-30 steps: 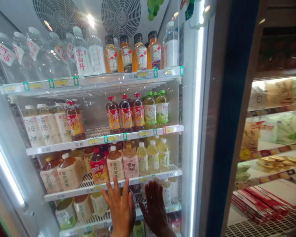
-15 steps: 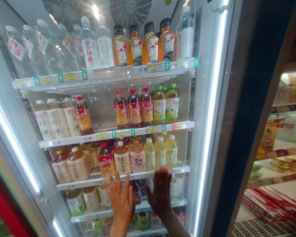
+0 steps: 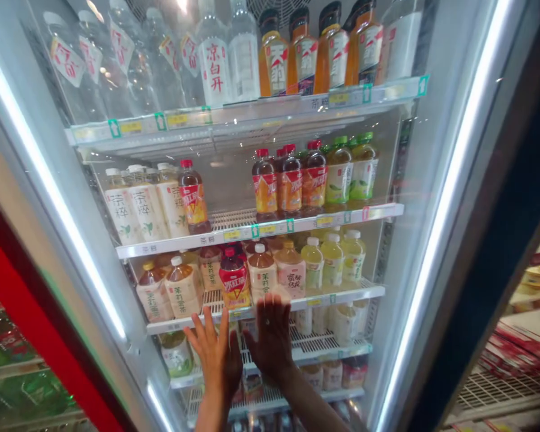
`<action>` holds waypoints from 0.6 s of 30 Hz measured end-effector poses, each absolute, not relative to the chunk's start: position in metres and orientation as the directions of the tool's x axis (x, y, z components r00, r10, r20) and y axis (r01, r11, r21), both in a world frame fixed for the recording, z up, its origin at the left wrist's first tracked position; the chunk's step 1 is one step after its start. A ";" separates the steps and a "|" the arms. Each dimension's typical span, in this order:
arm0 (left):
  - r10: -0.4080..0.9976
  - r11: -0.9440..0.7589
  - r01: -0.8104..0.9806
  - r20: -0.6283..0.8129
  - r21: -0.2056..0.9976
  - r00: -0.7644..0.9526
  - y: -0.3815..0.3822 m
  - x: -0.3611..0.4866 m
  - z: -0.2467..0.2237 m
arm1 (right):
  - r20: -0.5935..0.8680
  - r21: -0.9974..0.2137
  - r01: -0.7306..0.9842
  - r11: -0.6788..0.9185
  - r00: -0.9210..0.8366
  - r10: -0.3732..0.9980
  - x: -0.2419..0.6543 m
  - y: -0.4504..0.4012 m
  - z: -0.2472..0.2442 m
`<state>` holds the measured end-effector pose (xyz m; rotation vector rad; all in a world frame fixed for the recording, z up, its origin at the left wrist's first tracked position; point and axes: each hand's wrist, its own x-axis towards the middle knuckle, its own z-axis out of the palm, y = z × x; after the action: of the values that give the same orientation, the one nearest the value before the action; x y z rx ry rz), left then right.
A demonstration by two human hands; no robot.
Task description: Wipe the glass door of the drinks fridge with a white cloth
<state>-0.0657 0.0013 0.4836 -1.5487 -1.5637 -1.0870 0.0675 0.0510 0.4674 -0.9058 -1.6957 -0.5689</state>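
Note:
My left hand (image 3: 216,353) is raised with its fingers spread, holding nothing. Beside it, my right hand (image 3: 270,339) is also open, palm forward, darker in shadow and slightly blurred. Both are in front of a lit drinks cooler, near a white shelf edge (image 3: 355,295). Above the left fingertips stands a red-capped iced tea bottle (image 3: 234,282). A white-capped tea bottle (image 3: 261,273) and a pink-labelled bottle (image 3: 291,276) are behind the right fingertips. Small reflections suggest glass in front of the shelves; whether my palms touch it I cannot tell.
Clear water bottles (image 3: 213,66) and amber bottles (image 3: 333,54) line the top shelf. Below are white tea bottles (image 3: 146,204) and green tea bottles (image 3: 339,174). Bright light strips (image 3: 445,204) run down both sides. A red frame (image 3: 31,300) slants at left, a dark one (image 3: 490,240) at right.
The view has shifted, so the cooler's contents sit further right and higher in the picture. My right hand has come closer to my left; both stay open.

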 end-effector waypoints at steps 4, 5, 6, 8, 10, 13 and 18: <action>0.417 -0.057 0.993 0.906 0.105 -0.071 -0.012 -0.111 0.477 | 0.956 -0.034 0.810 0.585 -0.144 0.255 0.027 0.043 0.459; 0.415 -0.059 0.992 0.907 0.110 -0.076 -0.015 -0.122 0.474 | 0.951 -0.012 0.807 0.591 -0.173 0.255 0.018 0.035 0.443; 0.416 -0.060 0.991 0.906 0.116 -0.080 -0.019 -0.132 0.471 | 0.942 0.010 0.799 0.601 -0.209 0.261 0.010 0.027 0.425; 0.414 -0.066 0.989 0.905 0.134 -0.095 -0.024 -0.149 0.463 | 0.922 0.047 0.785 0.618 -0.273 0.276 -0.006 0.012 0.401; 0.411 -0.078 0.985 0.905 0.155 -0.110 -0.027 -0.160 0.457 | 0.915 0.055 0.785 0.617 -0.287 0.284 -0.020 0.007 0.402; 0.417 -0.104 0.980 0.902 0.169 -0.111 -0.030 -0.168 0.452 | 0.927 0.024 0.800 0.599 -0.242 0.286 -0.035 0.015 0.430; 0.438 -0.143 0.977 0.895 0.157 -0.079 -0.031 -0.171 0.452 | 0.922 0.085 0.795 0.600 -0.291 0.254 -0.033 0.012 0.402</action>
<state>-0.1707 -0.0307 0.4524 -1.6145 -1.5439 -1.1908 -0.0332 0.0117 0.4017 -0.8489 -1.8353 -0.6823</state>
